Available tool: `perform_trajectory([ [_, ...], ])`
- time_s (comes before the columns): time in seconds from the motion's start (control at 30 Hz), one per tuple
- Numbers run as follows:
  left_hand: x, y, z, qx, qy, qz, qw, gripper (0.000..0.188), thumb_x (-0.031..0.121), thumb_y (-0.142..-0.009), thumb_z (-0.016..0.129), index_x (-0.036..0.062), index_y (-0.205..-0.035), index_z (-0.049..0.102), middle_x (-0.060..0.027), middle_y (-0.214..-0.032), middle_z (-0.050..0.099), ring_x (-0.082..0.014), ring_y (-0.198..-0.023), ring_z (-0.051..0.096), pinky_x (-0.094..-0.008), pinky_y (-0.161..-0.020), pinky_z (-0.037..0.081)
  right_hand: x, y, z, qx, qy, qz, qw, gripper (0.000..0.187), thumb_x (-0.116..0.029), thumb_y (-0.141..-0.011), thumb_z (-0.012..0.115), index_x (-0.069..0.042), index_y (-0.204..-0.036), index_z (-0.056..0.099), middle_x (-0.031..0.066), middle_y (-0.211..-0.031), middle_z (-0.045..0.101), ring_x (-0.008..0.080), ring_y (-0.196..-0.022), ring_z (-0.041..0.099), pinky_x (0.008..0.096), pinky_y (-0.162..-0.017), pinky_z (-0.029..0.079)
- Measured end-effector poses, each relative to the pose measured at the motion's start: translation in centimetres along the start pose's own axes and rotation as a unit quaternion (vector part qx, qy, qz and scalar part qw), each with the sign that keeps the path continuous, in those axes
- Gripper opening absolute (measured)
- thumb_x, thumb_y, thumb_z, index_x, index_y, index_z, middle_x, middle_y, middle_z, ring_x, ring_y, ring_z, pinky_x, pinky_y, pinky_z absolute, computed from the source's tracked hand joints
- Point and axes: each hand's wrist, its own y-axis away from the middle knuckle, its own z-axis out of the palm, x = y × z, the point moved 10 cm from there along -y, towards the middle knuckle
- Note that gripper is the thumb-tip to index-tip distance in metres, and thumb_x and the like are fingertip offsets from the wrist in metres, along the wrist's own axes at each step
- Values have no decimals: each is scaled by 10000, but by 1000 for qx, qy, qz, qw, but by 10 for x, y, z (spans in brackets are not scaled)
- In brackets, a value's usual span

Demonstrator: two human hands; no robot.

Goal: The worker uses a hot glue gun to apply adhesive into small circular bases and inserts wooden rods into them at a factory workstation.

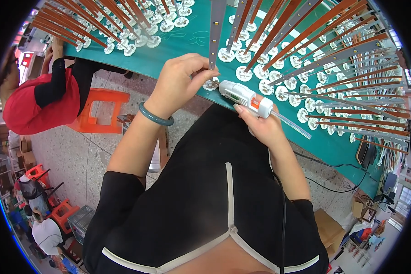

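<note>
My left hand [180,82], a grey-green bangle on its wrist, pinches the lower end of an upright grey LED strip [215,34] between thumb and fingers. Just below the fingertips is a small white round base [210,85], partly hidden, at the near edge of the table. In my right hand [265,125] is a white and grey hot glue gun [242,95] with an orange part. Its nozzle points left at that base, close to my left thumb; whether it touches cannot be made out. A clear glue stick [297,127] juts from the gun's rear.
Many strips on white round bases [244,73] crowd the green table [187,41], to the right and far left. A black cable [324,162] hangs off the table at right. At left, a person in red [45,100] works beside an orange stool [102,112].
</note>
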Motion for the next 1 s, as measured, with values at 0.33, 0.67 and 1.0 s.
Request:
perform_trajectory([
  [0.33, 13, -4, 8, -63, 11, 25, 998, 76, 40, -865, 628, -13, -919, 635, -145, -863, 634, -295, -773, 639, -351, -684, 507, 1, 3, -6, 15, -78, 0, 997, 238, -218, -858, 723, -8, -956, 669, 9, -725, 644, 61, -603, 554, 225, -534, 437],
  [0.67, 14, -5, 10, -72, 22, 36, 996, 85, 28, -870, 610, -27, -932, 625, -151, -873, 629, -297, -797, 643, -353, -711, 512, -1, 2, -5, 11, -24, -4, 1000, 244, -198, -866, 708, -3, -1004, 656, 19, -721, 635, 70, -627, 544, 246, -563, 437],
  [1.0, 13, -4, 11, -67, 18, 36, 997, 80, 24, -869, 610, -29, -929, 620, -149, -876, 628, -291, -787, 644, -346, -705, 514, -6, 2, -4, 17, -9, -22, 1000, 264, -196, -874, 692, -3, -1050, 652, 29, -716, 625, 76, -626, 519, 264, -568, 427],
])
